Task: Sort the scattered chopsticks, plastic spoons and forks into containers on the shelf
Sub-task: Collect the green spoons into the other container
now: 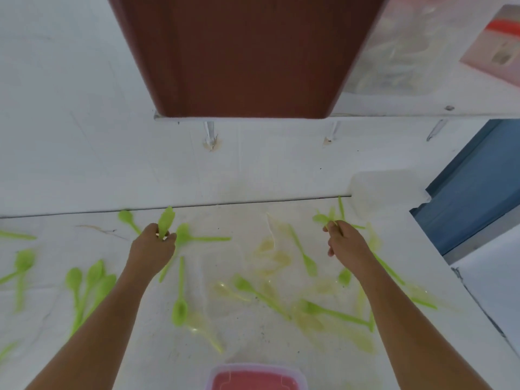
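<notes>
Head view. My left hand (153, 246) is over the far part of the white counter (247, 339), fingers curled round the handle of one green spoon (166, 220), whose bowl stands up above my knuckles. My right hand (349, 244) is further right at about the same depth. Thumb and fingers pinch a small bunch of green pieces (323, 219), which fan out past the fingertips. Blur prevents telling whether they are spoons or forks.

Loose green spoons (180, 308) lie scattered across the counter on both sides of my arms. Pale yellow translucent spoons (270, 257) lie mostly between my hands and to the right.

Above, on the white shelf (422, 115), a brown container (244, 57) stands at the left end. A clear container (394, 60) just beside it to the right holds pale cutlery, kind not legible. A pink-lidded box (254, 380) sits on the counter at the near edge, between my forearms.
</notes>
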`<state>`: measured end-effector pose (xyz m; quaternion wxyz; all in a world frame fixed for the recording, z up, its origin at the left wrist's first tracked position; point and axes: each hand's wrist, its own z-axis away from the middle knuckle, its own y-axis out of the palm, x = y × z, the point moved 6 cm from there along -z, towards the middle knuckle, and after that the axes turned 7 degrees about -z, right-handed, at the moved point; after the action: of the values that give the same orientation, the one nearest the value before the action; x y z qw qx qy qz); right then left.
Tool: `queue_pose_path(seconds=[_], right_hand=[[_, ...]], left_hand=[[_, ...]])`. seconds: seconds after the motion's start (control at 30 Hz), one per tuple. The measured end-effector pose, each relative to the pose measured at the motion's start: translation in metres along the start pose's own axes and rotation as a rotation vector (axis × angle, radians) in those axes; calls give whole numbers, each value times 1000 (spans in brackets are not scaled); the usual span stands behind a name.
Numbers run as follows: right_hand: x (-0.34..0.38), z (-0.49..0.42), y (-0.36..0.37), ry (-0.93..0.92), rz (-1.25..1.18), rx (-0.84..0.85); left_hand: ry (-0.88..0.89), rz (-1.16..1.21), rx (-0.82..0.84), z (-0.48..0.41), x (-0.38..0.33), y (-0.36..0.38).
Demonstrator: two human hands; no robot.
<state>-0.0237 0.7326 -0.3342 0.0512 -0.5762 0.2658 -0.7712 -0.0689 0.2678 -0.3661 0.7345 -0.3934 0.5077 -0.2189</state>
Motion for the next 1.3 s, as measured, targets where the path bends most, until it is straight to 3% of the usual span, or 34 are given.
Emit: queue_pose_path(seconds=[0.1, 0.23, 0.33, 0.47, 0.63, 0.7, 0.77, 0.87, 0.97, 1.07, 1.17, 1.3], right_hand=[[-9, -8, 16, 153, -50, 93], [-22, -4, 39, 34, 471, 107], [-24, 6, 56, 12, 672, 104], [-10, 13, 58, -33, 737, 92], [-1, 33, 23, -21, 613, 48], [-8, 45, 4, 49, 519, 79], [-17, 59, -11, 121, 339, 96], [-22, 80, -29, 202, 26, 48], [-16, 105, -36, 236, -177, 74], [-12, 130, -30, 194, -269, 223], [-14, 148, -22, 92, -165, 362], [-24, 164, -8, -22, 69, 366]], left_hand=[[24, -229, -12, -8, 3, 11], [-86, -365, 27, -4, 15, 32], [-124, -311, -11, -2, 17, 36], [-127, -290, 29, -3, 14, 33], [-107, -185, -55, 16, 8, -13], [-39, -154, -97, 47, 3, -34], [107, -71, -2, 93, -12, -41], [547, -69, 386, 194, -53, -24], [869, -324, 710, 281, -66, 20], [935, -546, 720, 306, -59, 62], [908, -688, 658, 300, -49, 89], [905, -795, 596, 293, -44, 101]])
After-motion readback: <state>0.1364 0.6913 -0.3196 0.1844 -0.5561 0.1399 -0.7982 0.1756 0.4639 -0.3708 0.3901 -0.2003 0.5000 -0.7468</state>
